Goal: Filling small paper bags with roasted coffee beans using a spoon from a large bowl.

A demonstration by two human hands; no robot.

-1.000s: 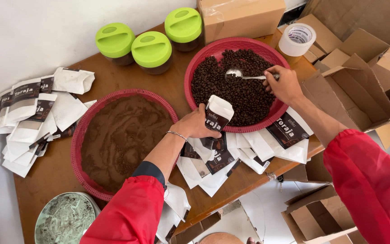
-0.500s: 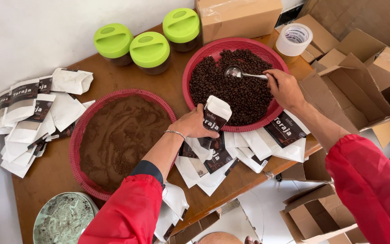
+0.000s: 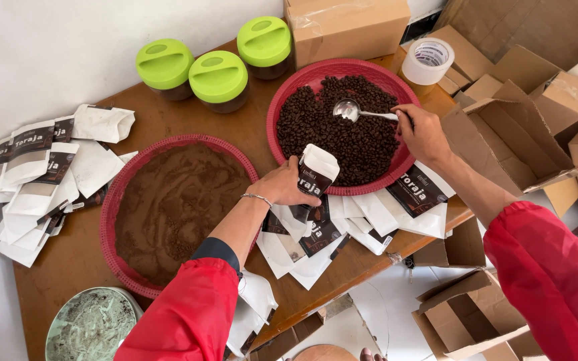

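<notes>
Pouch (image 3: 316,175), white with a black label panel, stood upright in the left hand (image 3: 283,186), fingers closed around its lower half, at the near rim of the red basket of coffee beans (image 3: 289,93). Right hand (image 3: 424,134) gripped the handle of a metal spoon (image 3: 359,112), its bowl resting over the beans, wrist bent down. Both forearms reached forward out of red sleeves. More flat pouches (image 3: 342,224) lay fanned below the basket. Left of it sat a red basket of brown ground coffee (image 3: 112,220), another pouch pile (image 3: 41,174), and three green-lidded jars (image 3: 217,75) behind.
</notes>
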